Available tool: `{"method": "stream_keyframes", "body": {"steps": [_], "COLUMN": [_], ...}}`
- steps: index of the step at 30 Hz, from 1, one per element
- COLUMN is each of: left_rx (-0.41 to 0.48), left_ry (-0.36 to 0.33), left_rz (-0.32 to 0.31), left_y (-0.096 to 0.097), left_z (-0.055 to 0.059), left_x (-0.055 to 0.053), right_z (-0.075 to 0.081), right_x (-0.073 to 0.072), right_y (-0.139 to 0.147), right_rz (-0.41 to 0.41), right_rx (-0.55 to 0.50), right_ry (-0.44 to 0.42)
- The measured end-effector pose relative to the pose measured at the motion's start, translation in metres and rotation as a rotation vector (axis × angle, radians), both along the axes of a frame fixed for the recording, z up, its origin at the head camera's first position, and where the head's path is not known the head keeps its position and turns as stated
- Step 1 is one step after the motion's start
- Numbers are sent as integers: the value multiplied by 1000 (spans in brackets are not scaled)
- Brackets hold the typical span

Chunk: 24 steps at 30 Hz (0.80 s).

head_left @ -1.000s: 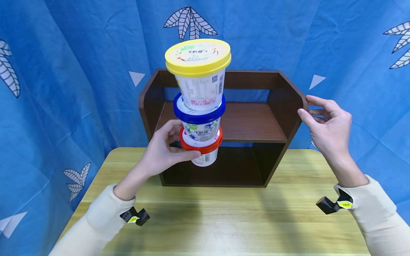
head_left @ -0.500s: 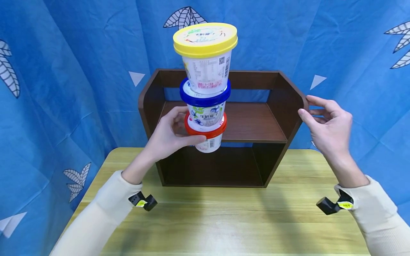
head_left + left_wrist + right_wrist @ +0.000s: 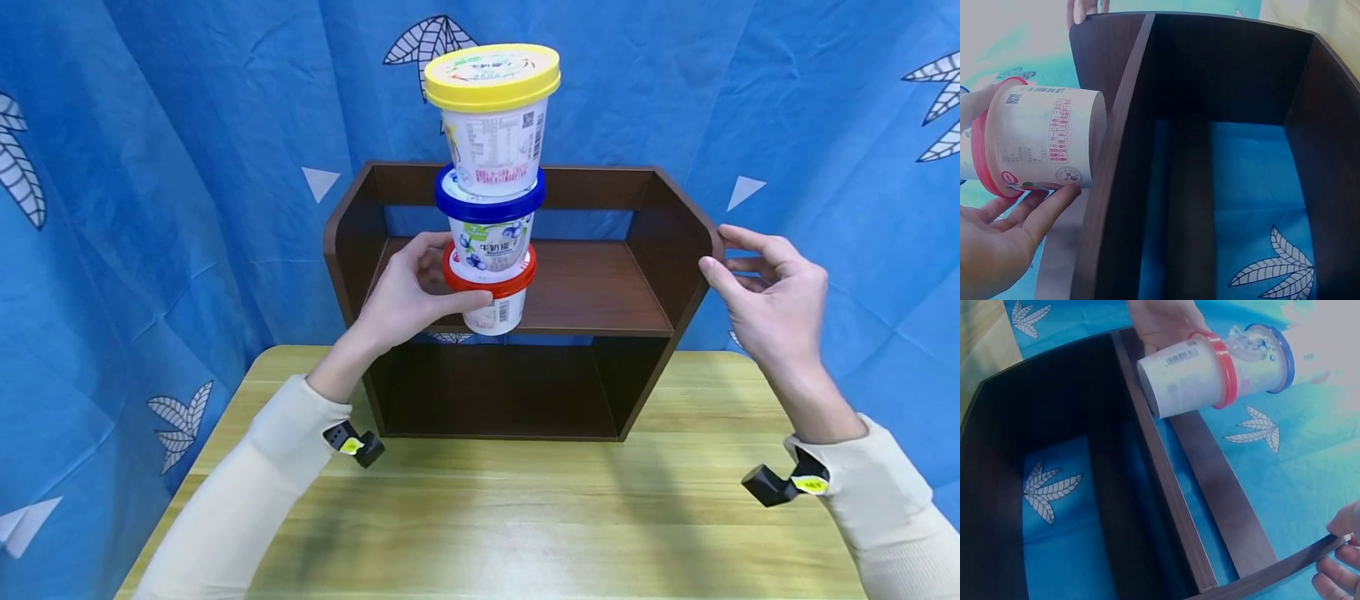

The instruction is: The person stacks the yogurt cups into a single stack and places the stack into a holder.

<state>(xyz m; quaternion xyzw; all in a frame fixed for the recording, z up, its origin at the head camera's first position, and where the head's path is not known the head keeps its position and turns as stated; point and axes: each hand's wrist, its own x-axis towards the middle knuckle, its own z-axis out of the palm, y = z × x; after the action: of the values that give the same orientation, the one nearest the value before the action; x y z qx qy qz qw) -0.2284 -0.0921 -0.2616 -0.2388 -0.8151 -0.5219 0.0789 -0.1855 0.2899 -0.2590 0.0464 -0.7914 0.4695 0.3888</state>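
Observation:
Three lidded paper food tubs stand stacked one on another in the head view. The lowest has a red lid (image 3: 517, 282), the middle one a blue lid (image 3: 491, 208), the top one a yellow lid (image 3: 492, 93). My left hand (image 3: 405, 292) grips the red-lidded tub from the left, thumb across its front and fingers behind. The stack is at the upper shelf's front edge; in the left wrist view the tub's base (image 3: 1099, 134) is right at the board. My right hand (image 3: 783, 292) pinches the front edge of the shelf's right side panel (image 3: 678, 250).
A dark brown two-tier shelf (image 3: 495, 436) stands on a light wooden table (image 3: 517, 517). Its upper board (image 3: 585, 283) lies behind the stack, with a lower compartment beneath. A blue curtain (image 3: 225, 150) with leaf prints hangs behind.
My left hand has raised the three stacked tubs and carried them slightly right, from in front of the lower compartment up to the upper board. My right hand has stayed on the side panel.

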Motion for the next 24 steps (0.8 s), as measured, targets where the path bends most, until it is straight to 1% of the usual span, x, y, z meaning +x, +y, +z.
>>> {"method": "stream_keyframes", "body": {"steps": [8, 14, 18, 24], "left_rx": [10, 12, 11, 15], "left_ry": [-47, -48, -57, -55], "left_rz": [26, 39, 52, 45], "left_y": [5, 10, 13, 16], "left_z": [-4, -6, -5, -5], "left_x": [-14, -25, -29, -33], "right_z": [0, 0, 0, 0], "right_x": [1, 1, 1, 1], "right_y": [0, 2, 2, 2], "right_rz": [3, 0, 2, -3], "right_rx": [2, -2, -2, 1], "right_ry": [2, 2, 5, 1]}}
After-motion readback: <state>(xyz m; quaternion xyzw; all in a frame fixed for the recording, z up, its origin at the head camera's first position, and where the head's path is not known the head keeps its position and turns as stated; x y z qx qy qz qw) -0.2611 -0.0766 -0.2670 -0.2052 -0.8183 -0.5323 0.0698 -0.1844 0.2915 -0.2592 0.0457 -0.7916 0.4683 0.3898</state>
